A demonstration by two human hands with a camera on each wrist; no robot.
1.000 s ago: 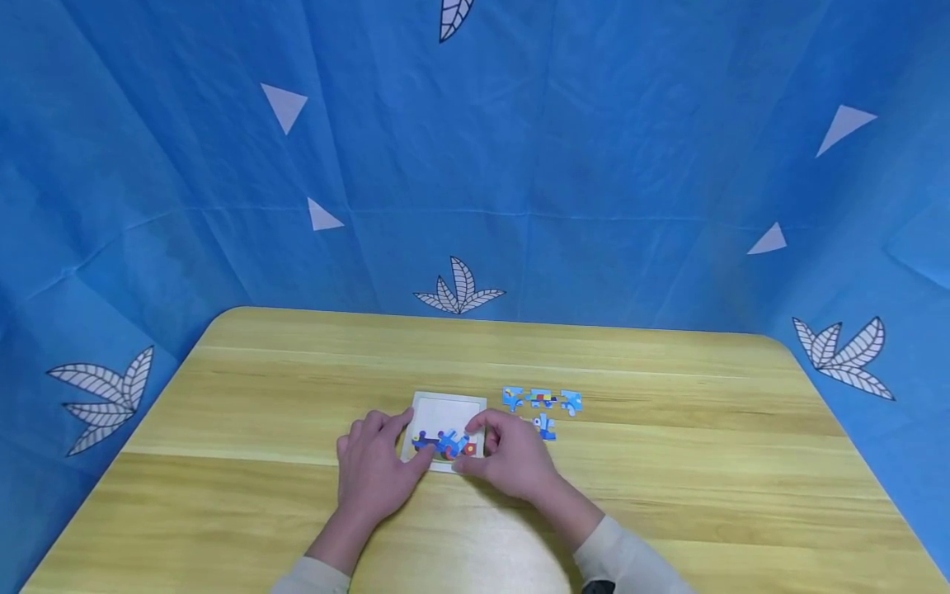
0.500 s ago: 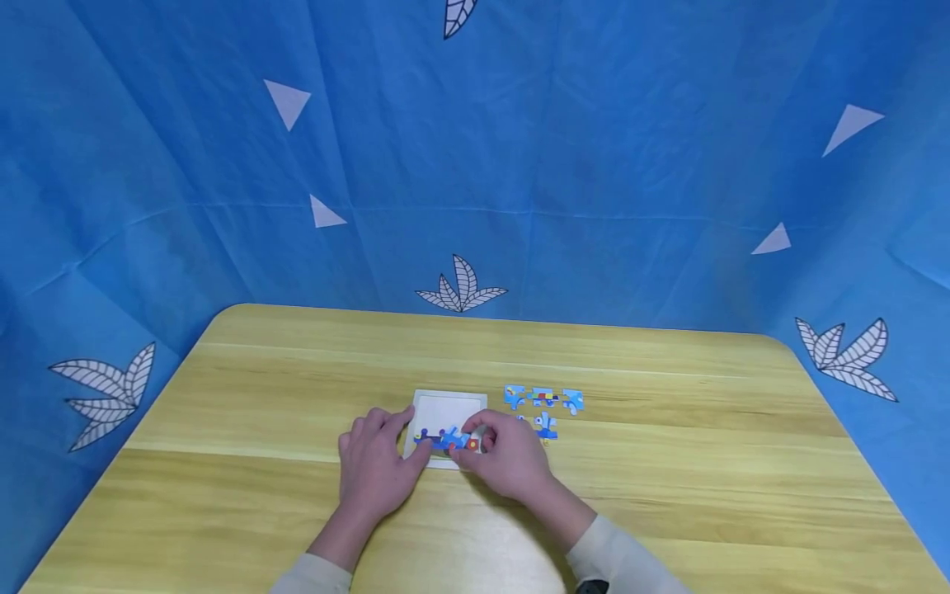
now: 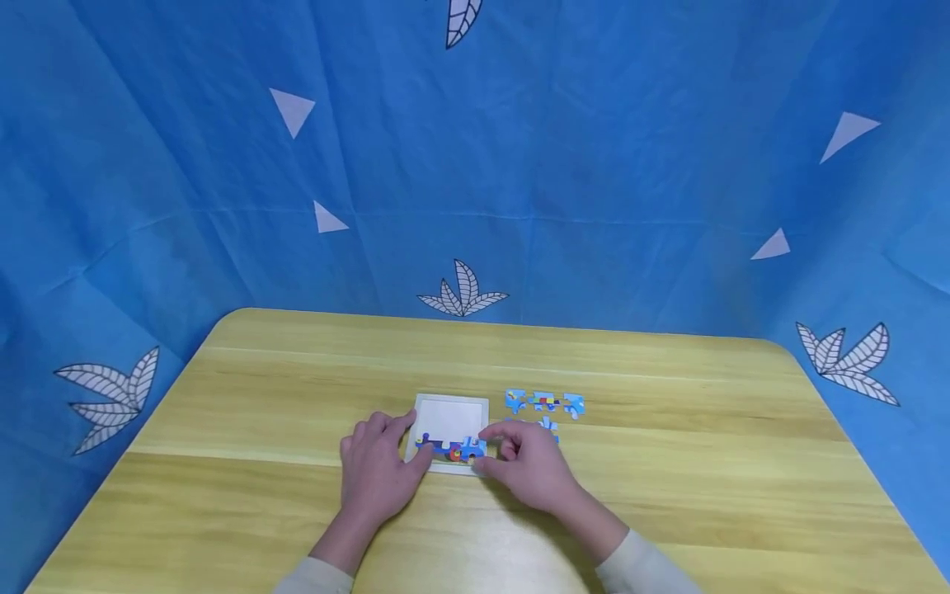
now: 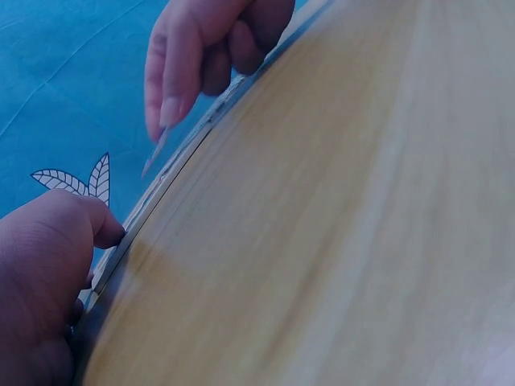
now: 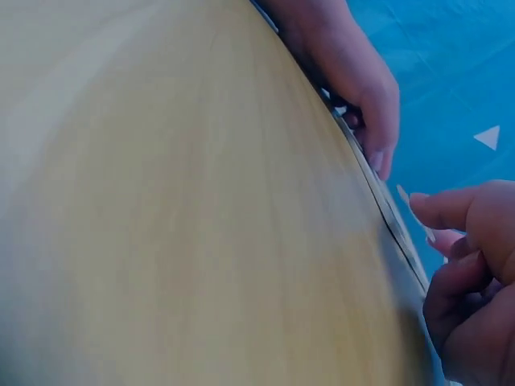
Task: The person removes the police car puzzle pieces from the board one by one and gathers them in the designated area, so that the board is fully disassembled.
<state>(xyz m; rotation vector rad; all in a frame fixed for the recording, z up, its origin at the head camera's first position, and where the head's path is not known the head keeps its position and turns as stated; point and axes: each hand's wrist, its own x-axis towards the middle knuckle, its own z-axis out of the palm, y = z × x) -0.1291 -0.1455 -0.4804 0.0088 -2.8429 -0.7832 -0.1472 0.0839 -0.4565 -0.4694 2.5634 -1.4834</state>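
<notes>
A shallow white puzzle tray [image 3: 451,471] lies on the table, with colourful pieces along its lower part and a bare white area above. My left hand [image 3: 378,458] rests at the tray's left side, index fingertip on the upper left edge and thumb over the lower left pieces. My right hand [image 3: 534,466] pinches a blue puzzle piece [image 3: 472,448] between thumb and index finger over the tray's lower right corner. In the left wrist view this piece [image 4: 154,153] looks thin and tilted, close over the tray edge. A red wheel shows on the pieces just left of it.
Several loose blue puzzle pieces [image 3: 545,402] lie right of the tray, some partly hidden behind my right hand. The wooden table [image 3: 705,445] stretches to both sides and ends at a blue curtain [image 3: 594,165] with white leaf prints.
My right hand has moved right with the blue puzzle piece, which now covers the red flower pattern at the lower right. The left hand has stayed at the tray's left side.
</notes>
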